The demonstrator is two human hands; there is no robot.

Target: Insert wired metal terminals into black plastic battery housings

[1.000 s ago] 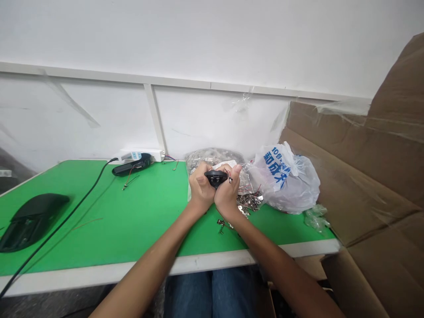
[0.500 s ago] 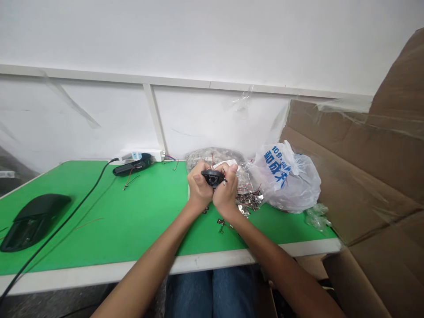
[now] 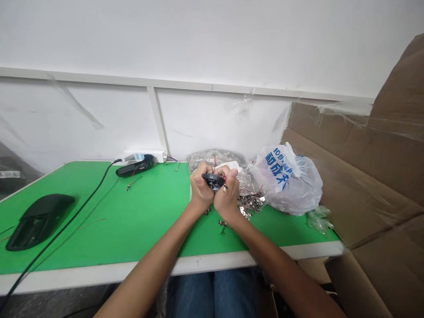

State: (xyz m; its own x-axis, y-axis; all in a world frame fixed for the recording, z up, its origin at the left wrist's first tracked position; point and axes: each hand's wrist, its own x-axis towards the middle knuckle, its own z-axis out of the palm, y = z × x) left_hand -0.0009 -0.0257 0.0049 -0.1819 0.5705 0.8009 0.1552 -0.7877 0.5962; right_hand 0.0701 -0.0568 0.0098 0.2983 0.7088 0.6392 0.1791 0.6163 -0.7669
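Both my hands meet above the green table, pressed side by side. My left hand is closed around the left end of a small black plastic part. My right hand grips its right end, thumb up, with thin red wires and a tiny metal piece sticking out at the fingers. Right behind my hands lies a clear bag of small metal parts.
A white plastic bag with blue print lies at right, with loose metal bits before it. Cardboard walls the right side. A black shell, a cable, a power strip and a black tool lie left.
My hands stayed together on the black part, only shifting their grip slightly; my right thumb has risen. The view moved a little.
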